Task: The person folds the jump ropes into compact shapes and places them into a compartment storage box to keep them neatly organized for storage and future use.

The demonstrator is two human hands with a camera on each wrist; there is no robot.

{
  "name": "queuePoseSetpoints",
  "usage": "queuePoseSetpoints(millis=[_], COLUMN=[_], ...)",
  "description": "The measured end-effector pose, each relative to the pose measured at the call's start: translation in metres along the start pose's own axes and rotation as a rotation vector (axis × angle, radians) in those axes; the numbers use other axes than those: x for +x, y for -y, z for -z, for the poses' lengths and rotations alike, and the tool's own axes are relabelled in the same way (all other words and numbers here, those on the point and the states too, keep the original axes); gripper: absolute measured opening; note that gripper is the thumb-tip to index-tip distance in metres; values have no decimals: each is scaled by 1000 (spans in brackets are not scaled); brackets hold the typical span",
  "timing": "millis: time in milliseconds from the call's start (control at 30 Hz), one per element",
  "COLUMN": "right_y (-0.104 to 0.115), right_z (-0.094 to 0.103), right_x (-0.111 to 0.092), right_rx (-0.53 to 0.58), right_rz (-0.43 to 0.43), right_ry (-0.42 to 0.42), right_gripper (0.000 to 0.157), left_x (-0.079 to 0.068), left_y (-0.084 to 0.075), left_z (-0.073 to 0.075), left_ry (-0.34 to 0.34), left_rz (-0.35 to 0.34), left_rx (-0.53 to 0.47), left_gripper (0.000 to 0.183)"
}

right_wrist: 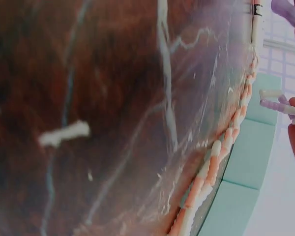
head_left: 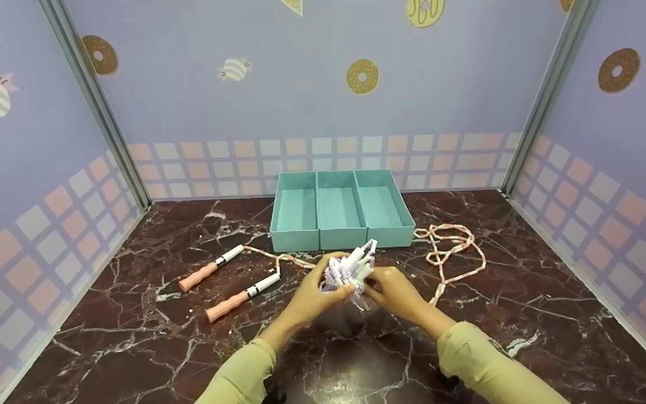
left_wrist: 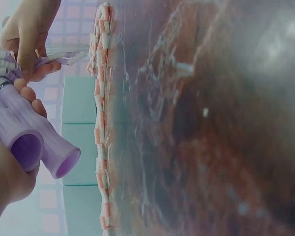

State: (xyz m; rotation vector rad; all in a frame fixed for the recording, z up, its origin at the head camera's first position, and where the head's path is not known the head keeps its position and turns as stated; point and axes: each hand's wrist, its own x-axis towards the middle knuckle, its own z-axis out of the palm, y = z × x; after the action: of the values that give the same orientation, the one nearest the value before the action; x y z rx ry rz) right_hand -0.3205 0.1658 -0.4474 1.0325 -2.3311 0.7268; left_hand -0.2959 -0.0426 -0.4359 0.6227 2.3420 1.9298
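Note:
A purple-and-white beaded jump rope is bunched up above the table in front of the person. The left hand grips the bundle, its fingers wrapped round the two purple handles, whose hollow ends show in the left wrist view. Close on the other side, the right hand pinches part of the beaded cord, and a short loop sticks out past its fingertips. An orange-and-white jump rope lies behind the hands, with its two handles at the left and its looped cord at the right.
A teal tray with three compartments stands at the back, near the rear wall. The orange-and-white cord passes along its front. Patterned walls enclose the dark marbled tabletop at the back and both sides.

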Motion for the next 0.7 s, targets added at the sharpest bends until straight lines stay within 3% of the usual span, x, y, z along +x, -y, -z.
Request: queuePoseSetpoints(millis=[200, 433, 533, 700], right_y=[11, 19, 22, 23], right_z=[-3, -3, -1, 3], right_x=[-2, -4, -5, -9], right_rx=[-34, -91, -118, -200], right_rz=[-46, -101, -114, -78], right_ry=[6, -55, -89, -108], right_gripper=[11, 14, 16, 25], left_x=[2, 2, 4, 5], left_y=[0, -2, -2, -1], left_z=[0, 0, 2, 7], left_ry=[-27, -54, -63, -142], left_rz=[19, 55, 56, 60], left_rx=[-81, -111, -101, -50], left_gripper=[53, 53, 54, 56])
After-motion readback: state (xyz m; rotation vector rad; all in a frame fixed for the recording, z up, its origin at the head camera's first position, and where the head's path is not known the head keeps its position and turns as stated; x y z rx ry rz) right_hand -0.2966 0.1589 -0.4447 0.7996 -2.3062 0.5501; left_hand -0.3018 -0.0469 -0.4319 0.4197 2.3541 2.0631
